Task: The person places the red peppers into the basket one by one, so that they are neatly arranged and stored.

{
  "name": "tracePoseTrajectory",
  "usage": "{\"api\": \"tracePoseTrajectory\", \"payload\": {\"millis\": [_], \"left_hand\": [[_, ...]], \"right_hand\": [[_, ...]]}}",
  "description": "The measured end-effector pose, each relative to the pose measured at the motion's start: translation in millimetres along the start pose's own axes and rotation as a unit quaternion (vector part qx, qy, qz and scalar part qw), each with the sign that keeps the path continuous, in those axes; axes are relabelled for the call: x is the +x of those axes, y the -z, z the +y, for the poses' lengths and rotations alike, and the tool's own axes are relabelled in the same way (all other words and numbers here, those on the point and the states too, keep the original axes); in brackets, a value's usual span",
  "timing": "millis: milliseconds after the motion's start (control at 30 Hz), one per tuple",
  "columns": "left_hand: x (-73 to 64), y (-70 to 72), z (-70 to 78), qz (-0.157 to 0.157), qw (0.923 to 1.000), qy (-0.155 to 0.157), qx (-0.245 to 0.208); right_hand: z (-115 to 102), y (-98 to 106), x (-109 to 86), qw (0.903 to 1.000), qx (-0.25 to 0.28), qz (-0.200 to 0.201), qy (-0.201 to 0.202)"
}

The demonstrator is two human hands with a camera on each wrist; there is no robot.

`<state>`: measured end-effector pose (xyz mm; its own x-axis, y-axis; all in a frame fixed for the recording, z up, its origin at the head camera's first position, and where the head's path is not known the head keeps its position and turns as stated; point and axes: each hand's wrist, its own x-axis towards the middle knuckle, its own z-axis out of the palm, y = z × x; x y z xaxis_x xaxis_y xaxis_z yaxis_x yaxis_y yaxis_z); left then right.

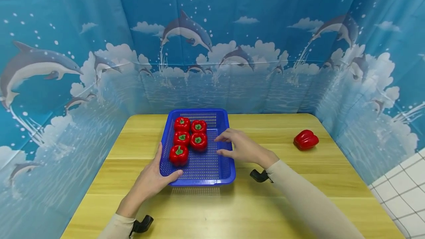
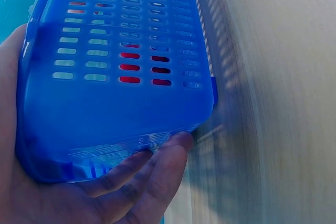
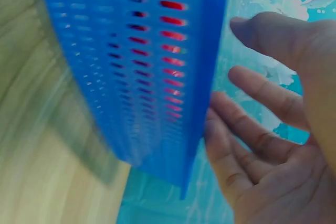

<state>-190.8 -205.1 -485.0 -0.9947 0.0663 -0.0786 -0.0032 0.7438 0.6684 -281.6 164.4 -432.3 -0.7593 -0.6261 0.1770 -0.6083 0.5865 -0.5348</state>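
Observation:
A blue plastic basket (image 1: pixel 227 180) with slotted walls holds several red bell peppers (image 1: pixel 179 155) with green stems, grouped along its left side. My left hand (image 1: pixel 151 177) grips the basket's near left corner, its thumb over the front rim. In the left wrist view, the fingers (image 2: pixel 163 179) wrap round the outside of the basket wall. Over the right rim hovers my right hand (image 1: pixel 244 146), thumb and fingers parted, with nothing between them. The right wrist view shows that hand (image 3: pixel 283 145) beside the basket's rim; whether a fingertip touches it I cannot tell.
One red pepper (image 1: pixel 306 139) lies on its side at the right of the wooden table (image 1: pixel 282 194). A dolphin-print curtain (image 1: pixel 212 84) hangs behind and along both sides. White tiles (image 1: pixel 403 191) show beyond the right edge.

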Motion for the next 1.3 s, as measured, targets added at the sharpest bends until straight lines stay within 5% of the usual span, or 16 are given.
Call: {"api": "tracePoseTrajectory", "payload": {"millis": [600, 1300], "left_hand": [[-0.3, 1.0, -2.0, 0.004, 1.0, 0.0, 0.006], [0.3, 1.0, -3.4, 0.003, 0.9999, -0.001, 0.014]], "right_hand": [[43.1, -7.1, -28.0, 0.9937, 0.056, 0.088, 0.04], [122.9, 22.3, -85.8, 0.9822, -0.006, 0.18, -0.053]]}}
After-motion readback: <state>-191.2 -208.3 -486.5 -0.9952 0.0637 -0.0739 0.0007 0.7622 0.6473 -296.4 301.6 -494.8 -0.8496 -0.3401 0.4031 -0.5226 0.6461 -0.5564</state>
